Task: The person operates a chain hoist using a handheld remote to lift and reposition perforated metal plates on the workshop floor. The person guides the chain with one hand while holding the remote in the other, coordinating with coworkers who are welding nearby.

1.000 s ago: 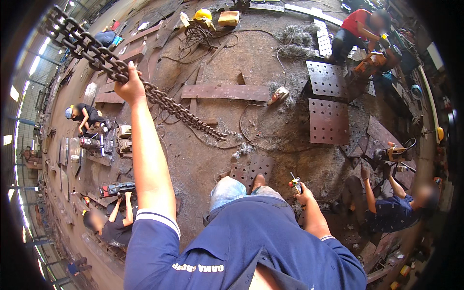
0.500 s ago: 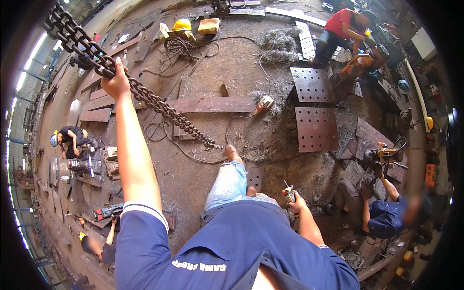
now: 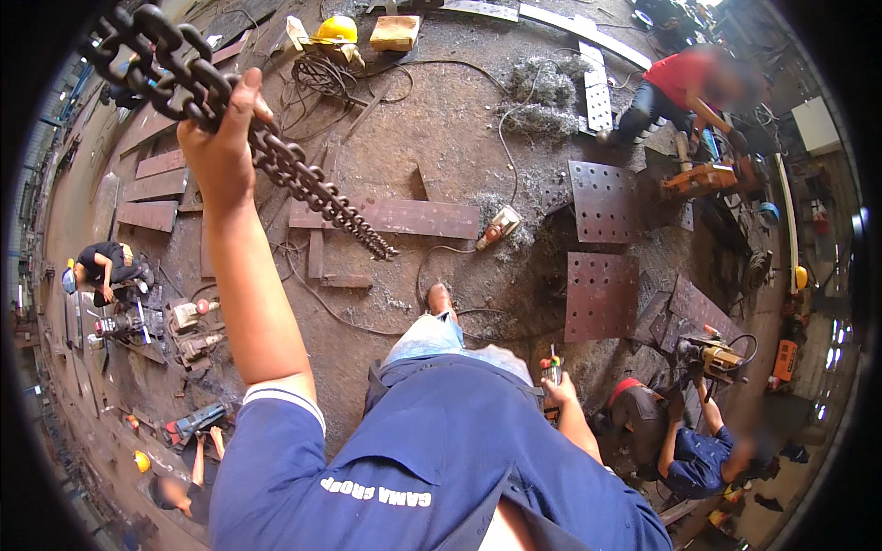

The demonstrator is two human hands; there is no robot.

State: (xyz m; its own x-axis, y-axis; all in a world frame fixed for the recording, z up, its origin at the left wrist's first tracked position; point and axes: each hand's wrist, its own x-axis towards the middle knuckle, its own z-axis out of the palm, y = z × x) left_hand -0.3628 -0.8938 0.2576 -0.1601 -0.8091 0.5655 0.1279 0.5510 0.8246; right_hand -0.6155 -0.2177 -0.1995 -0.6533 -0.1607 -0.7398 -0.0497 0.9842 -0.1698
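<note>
My left hand (image 3: pixel 219 154) is raised at the upper left, closed around heavy dark steel chain (image 3: pixel 317 191). Several strands bunch together above the hand, and below it they slant down to the right, their end hanging over the floor. Low at the right, beside my body, my right hand (image 3: pixel 562 391) grips a small hand-held pendant control (image 3: pixel 551 369) with red, green and yellow parts on it. Its fingers wrap the lower part of the control and hide it. One brown shoe (image 3: pixel 440 299) of mine shows on the floor below the chain's end.
Drilled steel plates (image 3: pixel 602 296) lie to the right, and a long flat bar (image 3: pixel 404 218) lies ahead. Cables (image 3: pixel 508 138) snake across the floor near a yellow hard hat (image 3: pixel 336 29). A person in red (image 3: pixel 684 78) and others work with machines on both sides.
My left hand and the chain have come nearer and look larger. The right hand has shifted slightly, still holding the control. The surroundings have shifted in view, and my legs have moved.
</note>
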